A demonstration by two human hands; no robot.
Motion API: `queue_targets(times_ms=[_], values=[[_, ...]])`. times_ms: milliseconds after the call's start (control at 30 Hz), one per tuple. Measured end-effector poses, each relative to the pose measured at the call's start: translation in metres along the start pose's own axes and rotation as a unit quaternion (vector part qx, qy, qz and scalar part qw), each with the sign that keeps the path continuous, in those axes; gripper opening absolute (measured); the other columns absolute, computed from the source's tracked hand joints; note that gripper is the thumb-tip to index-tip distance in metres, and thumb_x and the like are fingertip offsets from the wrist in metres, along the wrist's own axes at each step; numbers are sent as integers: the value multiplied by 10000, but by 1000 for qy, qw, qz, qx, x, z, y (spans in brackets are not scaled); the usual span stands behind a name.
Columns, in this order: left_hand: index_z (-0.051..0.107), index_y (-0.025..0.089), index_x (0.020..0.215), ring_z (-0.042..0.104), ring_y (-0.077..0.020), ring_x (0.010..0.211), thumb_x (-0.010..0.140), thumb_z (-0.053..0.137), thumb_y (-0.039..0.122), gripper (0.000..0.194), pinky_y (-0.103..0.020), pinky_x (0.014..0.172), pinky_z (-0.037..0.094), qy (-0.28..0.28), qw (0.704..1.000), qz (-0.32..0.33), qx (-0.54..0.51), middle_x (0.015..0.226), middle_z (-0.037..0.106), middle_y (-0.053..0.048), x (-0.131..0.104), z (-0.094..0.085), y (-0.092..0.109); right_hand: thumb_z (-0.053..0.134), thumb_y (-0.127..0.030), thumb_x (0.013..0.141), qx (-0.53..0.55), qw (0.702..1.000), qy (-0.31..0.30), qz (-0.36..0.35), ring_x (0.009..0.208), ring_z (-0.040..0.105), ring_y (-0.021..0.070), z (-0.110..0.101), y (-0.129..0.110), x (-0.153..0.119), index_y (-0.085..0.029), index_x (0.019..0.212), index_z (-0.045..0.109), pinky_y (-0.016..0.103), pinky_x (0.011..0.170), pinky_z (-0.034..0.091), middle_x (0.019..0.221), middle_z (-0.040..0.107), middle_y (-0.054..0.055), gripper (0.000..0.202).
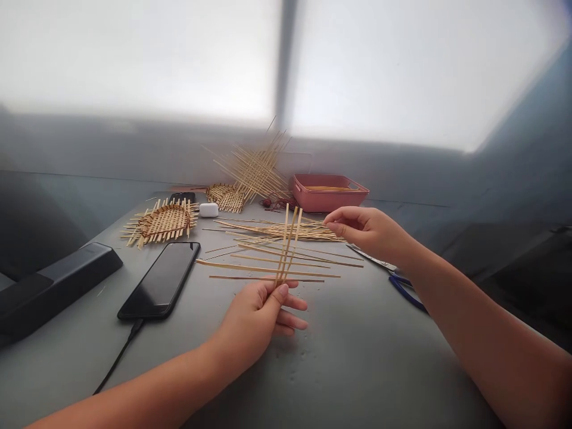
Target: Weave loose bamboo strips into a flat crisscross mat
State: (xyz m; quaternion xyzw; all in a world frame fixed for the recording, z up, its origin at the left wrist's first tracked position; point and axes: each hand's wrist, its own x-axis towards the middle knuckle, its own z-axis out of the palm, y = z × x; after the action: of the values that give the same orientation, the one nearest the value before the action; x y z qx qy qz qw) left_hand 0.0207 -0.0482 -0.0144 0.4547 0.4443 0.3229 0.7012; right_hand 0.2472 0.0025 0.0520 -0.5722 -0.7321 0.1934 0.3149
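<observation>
Several thin bamboo strips stand upright and slightly fanned in my left hand, pinched at their lower ends between thumb and index finger while the other fingers spread loosely. Beyond them lies a pile of bamboo strips on the grey table, with a few loose strips nearer to me. My right hand hovers at the pile's right end, its thumb and fingertips brought together. Whether a strip is between those fingertips is too fine to tell.
Scissors with blue handles lie under my right forearm. A pink basket, woven bamboo pieces, a large loose lattice and a white case are farther back. A phone with a cable and a black box stand left.
</observation>
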Motion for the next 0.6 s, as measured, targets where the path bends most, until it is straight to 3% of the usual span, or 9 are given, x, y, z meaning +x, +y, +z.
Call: queue_targets(times_ms=[200, 433, 500, 600], values=[[590, 104, 1039, 700, -110, 588, 973, 423, 212, 209, -191, 545, 528, -54, 997, -38, -35, 832, 719, -72, -1, 3, 1, 665, -530, 739, 103, 991, -82, 4, 647, 517, 144, 3, 16, 2, -194, 843, 655, 277, 597, 427, 715, 595, 14, 352], [609, 117, 1001, 717, -149, 617, 888, 586, 317, 231, -204, 529, 539, -150, 980, -53, -121, 846, 729, -87, 8, -6, -15, 662, -487, 776, 126, 988, -82, -45, 682, 537, 151, -1, 31, 6, -196, 819, 662, 296, 658, 459, 737, 611, 26, 294], [607, 118, 1004, 719, -153, 623, 877, 597, 331, 248, -205, 530, 539, -158, 979, -55, -117, 861, 730, -93, 9, -6, -18, 663, -477, 777, 133, 986, -79, -53, 688, 538, 156, -1, 31, 6, -200, 820, 670, 297, 659, 458, 739, 619, 30, 281], [592, 112, 1021, 705, -131, 582, 916, 530, 289, 216, -193, 512, 519, -119, 989, -65, -62, 885, 725, -100, 8, -2, -16, 674, -467, 763, 133, 987, -84, -44, 668, 526, 154, 0, 24, 3, -202, 816, 678, 284, 611, 442, 735, 622, 31, 270]])
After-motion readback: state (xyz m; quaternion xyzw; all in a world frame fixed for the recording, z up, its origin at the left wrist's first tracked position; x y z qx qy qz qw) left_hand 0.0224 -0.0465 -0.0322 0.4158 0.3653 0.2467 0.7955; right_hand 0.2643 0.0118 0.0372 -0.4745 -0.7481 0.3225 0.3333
